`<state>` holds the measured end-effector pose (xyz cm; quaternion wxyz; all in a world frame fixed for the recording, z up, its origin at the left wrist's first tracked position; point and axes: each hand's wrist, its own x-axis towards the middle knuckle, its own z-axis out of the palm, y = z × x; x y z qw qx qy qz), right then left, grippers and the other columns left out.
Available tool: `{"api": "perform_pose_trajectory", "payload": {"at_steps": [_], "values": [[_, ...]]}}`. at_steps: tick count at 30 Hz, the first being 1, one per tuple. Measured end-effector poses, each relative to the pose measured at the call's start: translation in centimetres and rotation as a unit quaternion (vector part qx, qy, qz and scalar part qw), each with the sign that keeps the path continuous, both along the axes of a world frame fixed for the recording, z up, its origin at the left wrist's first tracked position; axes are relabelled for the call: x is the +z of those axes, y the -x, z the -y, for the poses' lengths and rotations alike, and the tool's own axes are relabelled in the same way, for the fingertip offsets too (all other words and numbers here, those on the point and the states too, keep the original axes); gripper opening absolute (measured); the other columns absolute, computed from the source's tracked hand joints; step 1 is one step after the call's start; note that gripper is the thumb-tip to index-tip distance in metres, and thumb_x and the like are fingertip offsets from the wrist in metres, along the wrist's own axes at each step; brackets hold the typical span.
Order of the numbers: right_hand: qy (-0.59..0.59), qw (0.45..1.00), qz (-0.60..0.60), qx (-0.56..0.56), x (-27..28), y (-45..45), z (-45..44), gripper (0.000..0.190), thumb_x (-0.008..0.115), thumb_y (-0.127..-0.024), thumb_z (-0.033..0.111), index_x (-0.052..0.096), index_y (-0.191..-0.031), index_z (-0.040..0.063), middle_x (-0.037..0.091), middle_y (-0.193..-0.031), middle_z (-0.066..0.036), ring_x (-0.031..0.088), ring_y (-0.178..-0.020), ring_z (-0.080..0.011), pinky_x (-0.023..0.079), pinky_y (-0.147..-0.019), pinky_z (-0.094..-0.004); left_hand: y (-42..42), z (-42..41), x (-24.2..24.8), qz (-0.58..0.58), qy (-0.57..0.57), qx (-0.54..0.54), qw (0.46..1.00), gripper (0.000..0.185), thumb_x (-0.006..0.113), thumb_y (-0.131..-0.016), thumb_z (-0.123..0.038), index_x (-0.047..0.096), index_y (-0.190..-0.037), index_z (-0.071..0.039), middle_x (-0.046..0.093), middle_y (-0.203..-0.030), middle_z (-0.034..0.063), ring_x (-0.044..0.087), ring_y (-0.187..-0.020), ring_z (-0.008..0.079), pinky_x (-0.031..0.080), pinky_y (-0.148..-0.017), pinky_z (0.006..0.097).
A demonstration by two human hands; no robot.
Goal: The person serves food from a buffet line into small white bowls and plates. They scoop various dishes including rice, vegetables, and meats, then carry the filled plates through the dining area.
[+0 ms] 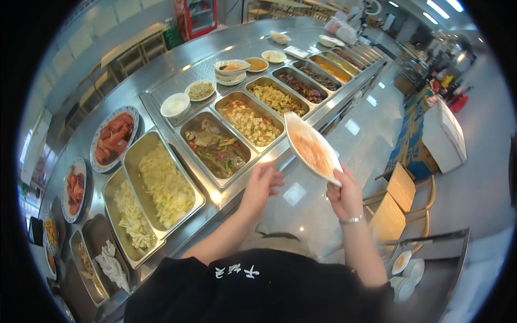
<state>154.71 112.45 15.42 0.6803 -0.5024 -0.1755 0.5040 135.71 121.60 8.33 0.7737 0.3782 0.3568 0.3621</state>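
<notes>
My right hand [345, 191] grips one pointed end of a white boat-shaped dish [313, 149], whose inside is coated with reddish residue. The dish is tilted over the counter's front edge. To its left my left hand [264, 183] is raised with fingers apart, holding nothing. Beyond it on the steel counter lie a steel pan of fish with vegetables [216, 147], a pan of tofu cubes [250, 123] and a pan of yellowish pieces [278, 97]. Two deep pans of cabbage [167, 185] stand at the left.
Small dishes, some stacked [231, 72], line the perforated shelf. Oval platters of meat [114, 139] stand at the left, near a crumpled white cloth [113, 264]. Wooden chairs [389, 220], a foam box [444, 135] and a dark cart [436, 266] with white dishes [408, 276] are at the right.
</notes>
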Motion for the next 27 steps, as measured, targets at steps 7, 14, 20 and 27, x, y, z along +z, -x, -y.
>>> {"api": "perform_pose_trajectory", "payload": {"at_steps": [7, 14, 20, 27], "values": [[0.005, 0.985, 0.110, 0.132, 0.9, -5.8, -29.9, 0.022, 0.059, -0.090, 0.015, 0.059, -0.111, 0.006, 0.049, -0.066, 0.005, 0.040, -0.048, -0.0037, 0.027, -0.039, -0.0198, -5.3, -14.1, 1.7, -0.016, 0.034, 0.163, 0.986, 0.036, 0.041, -0.103, -0.030, 0.038, -0.135, -0.013, 0.062, -0.106, 0.0075, 0.059, -0.086, 0.0135, 0.047, -0.068, 0.0257], [-0.049, 0.904, 0.359, 0.228, -6.3, -5.3, -57.6, 0.028, 0.058, -0.081, 0.010, 0.064, -0.106, 0.000, 0.067, -0.088, -0.011, 0.063, -0.073, -0.0190, 0.049, -0.063, -0.0326, -9.9, -32.5, -2.2, -0.049, -0.025, 0.313, 0.948, 0.069, 0.053, -0.096, -0.044, 0.018, -0.147, -0.013, 0.054, -0.121, 0.0181, 0.062, -0.098, 0.0256, 0.051, -0.076, 0.0380], [-0.037, 0.767, 0.476, 0.429, -8.1, -3.4, -64.1, 0.051, 0.058, -0.086, 0.029, 0.051, -0.122, -0.006, 0.064, -0.112, -0.022, 0.062, -0.106, -0.0359, 0.049, -0.092, -0.0404, -10.7, -44.3, -3.4, -0.012, 0.094, 0.380, 0.920, 0.089, 0.055, -0.094, -0.047, -0.008, -0.151, -0.019, 0.040, -0.136, 0.0276, 0.057, -0.111, 0.0365, 0.052, -0.083, 0.0476], [-0.133, 0.714, 0.521, 0.448, -6.2, -13.1, -65.5, 0.066, 0.051, -0.092, 0.049, 0.046, -0.134, -0.002, 0.064, -0.114, -0.023, 0.064, -0.100, -0.0346, 0.050, -0.088, -0.0414, -12.4, -49.4, -4.7, -0.032, 0.111, 0.401, 0.909, 0.059, 0.052, -0.097, -0.033, 0.018, -0.141, -0.013, 0.053, -0.120, 0.0221, 0.064, -0.096, 0.0329, 0.056, -0.070, 0.0406]]}}
